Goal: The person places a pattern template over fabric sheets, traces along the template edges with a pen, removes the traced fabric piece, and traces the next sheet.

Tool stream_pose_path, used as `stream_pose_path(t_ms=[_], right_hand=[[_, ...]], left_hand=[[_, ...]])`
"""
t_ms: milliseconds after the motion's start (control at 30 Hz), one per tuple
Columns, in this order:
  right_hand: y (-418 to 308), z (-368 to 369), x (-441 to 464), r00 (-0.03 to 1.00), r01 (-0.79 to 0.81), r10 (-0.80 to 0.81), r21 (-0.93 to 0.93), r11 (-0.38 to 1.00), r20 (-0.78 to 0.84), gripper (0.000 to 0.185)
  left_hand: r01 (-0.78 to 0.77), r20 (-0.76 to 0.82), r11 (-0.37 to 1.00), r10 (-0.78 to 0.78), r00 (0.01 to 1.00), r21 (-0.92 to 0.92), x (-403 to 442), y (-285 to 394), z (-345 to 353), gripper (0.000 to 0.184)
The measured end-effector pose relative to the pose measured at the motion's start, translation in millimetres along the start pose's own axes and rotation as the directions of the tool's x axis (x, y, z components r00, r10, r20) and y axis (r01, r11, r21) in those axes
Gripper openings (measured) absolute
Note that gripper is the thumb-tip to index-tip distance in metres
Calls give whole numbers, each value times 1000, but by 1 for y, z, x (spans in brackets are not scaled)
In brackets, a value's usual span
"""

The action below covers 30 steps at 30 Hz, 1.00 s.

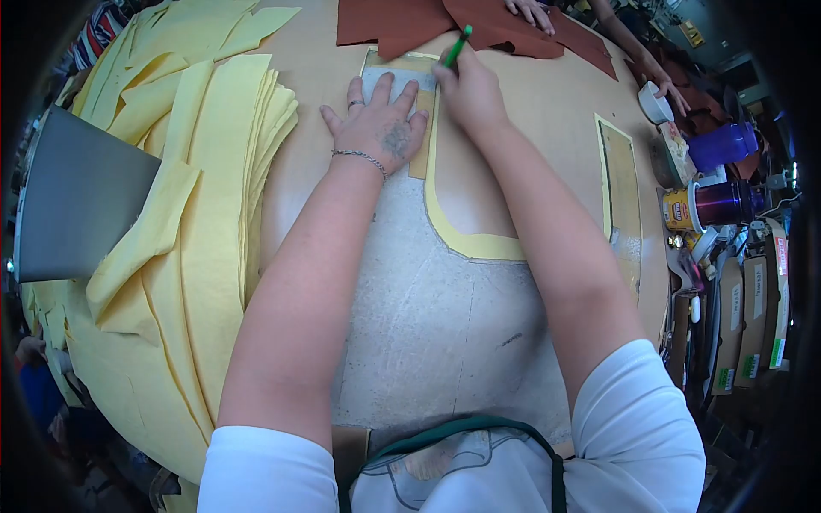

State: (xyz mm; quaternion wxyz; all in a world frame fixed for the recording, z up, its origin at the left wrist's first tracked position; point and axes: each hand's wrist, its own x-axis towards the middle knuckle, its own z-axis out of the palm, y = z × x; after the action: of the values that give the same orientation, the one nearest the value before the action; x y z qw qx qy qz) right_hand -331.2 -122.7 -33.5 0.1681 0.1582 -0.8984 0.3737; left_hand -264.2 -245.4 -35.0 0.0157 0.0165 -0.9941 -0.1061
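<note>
The left hand (382, 124) is wide open, palm down, with fingers and thumb spread over the narrow upper section of the grey template (428, 342). A bracelet (361, 156) encircles the wrist. The right hand (475, 90) is closed around a green pen (462, 44), which is tilted, its upper end projecting above the fist. The pen's lower end is hidden by the hand; contact with the surface cannot be determined.

The template lies on the counter (556, 145), between the forearms and extending toward the torso. A yellow sheet (479, 246) shows as a border along its curved inner edge and around its upper end. A brown strip (420, 141) runs along the upper section, beside the left hand.

Layered yellow material (218, 171) occupies the left side of the counter, with a grey container (85, 201) against it. Red-brown pieces (505, 26) lie at the far edge, where a co-worker's hand (532, 12) rests on them. A narrow template (624, 188) lies right of the right forearm.
</note>
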Motion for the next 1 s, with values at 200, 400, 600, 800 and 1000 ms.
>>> stream_pose_path(t_ms=[200, 400, 600, 800, 1000], right_hand=[[-50, -50, -139, 915, 338, -355, 119, 934, 193, 12], [-47, -76, -171, 962, 78, -154, 310, 947, 226, 11], [-42, -76, -175, 970, -55, -44, 394, 917, 238, 8], [-44, -73, -171, 979, -43, -47, 422, 906, 200, 9], [-46, -36, -125, 996, 16, -39, 273, 962, 79, 13]], left_hand=[[13, -17, 1000, -13, 1000, -4, 1, 1, 2, 47], [17, -78, 994, -25, 997, -107, -3, 5, -5, 46], [-168, -86, 881, 145, 986, -443, -84, -8, -27, 40], [-67, 122, 997, 70, 990, -28, -176, 41, -20, 96], [-64, 161, 998, 63, 985, 4, -176, 42, -19, 104]])
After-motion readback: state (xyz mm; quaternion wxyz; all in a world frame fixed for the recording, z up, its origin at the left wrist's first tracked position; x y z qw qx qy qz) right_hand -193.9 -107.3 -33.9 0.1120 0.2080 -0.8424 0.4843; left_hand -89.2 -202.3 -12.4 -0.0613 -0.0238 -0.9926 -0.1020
